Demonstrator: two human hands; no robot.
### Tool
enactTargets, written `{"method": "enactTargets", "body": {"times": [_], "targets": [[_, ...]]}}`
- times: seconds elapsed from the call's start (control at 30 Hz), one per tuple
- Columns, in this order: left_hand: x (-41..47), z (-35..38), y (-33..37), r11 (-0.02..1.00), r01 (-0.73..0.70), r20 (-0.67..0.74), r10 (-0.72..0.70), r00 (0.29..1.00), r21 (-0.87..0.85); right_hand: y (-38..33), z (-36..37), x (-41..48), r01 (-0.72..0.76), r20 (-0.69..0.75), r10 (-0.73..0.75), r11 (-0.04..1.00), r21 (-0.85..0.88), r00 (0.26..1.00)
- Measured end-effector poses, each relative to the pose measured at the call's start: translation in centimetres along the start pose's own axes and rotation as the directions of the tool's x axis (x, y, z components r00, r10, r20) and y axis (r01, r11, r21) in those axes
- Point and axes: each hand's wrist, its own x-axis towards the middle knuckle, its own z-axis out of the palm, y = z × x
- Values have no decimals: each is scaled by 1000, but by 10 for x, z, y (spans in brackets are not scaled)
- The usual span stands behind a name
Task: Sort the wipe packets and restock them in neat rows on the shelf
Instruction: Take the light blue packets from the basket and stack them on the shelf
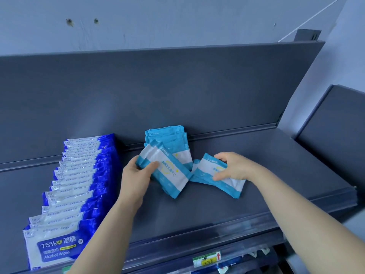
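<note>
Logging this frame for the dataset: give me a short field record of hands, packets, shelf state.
left hand: grips a few light-blue packets, tilted
right hand: grips light-blue packets lying low on the shelf
back stack: light-blue packets leaning at the shelf's rear
dark-blue row: alcohol wipes, neat overlapping row at left, front to back
shelf: grey, right part bare
price tag: on the front rail, text unreadable

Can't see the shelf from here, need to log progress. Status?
Left hand gripping light-blue packets; right hand gripping another bunch. Dark-blue row neat at left, light-blue stack at the back. Nothing in the way.
</note>
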Motion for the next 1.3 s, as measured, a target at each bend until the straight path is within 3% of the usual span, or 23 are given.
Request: {"method": "enactTargets", "body": {"times": [0.17, 0.3, 0.4, 0.67, 0.9, 1.07, 1.17, 1.3], "targets": [[1, -1, -2, 1000, -6, -44, 6, 999, 14, 0, -4, -1, -2, -46, 5, 998, 62, 999], [3, 7, -8, 994, 39, -58, -45, 997, -106, -3, -27, -12, 90, -152, -49, 957, 275, 987], [5, 17, -17, 991, 86, -53, -91, 994, -105, -14, -32, -16, 167, -97, -140, 915, 369, 985], [10, 6, -24, 966, -12, -16, 17, 1000, 258, -39, 4, 21, 149, -117, -124, 961, 235, 985], [8, -7, -24, 926, -34, 15, 30, 999, 377, -44, 3, 31, 186, -93, -169, 955, 230, 981], [3, -9, -20, 936, -32, 62, 11, 998, 351, -57, 6, 31, 252, -123, -232, 951, 181, 965], [5, -10, -24, 843, -80, 78, 45, 996, 532, -69, 17, 34, 316, -129, -299, 938, 141, 945], [5, -9, -28, 802, -94, 33, 92, 995, 590, -71, 14, 31, 336, -19, -337, 941, -35, 941]]}}
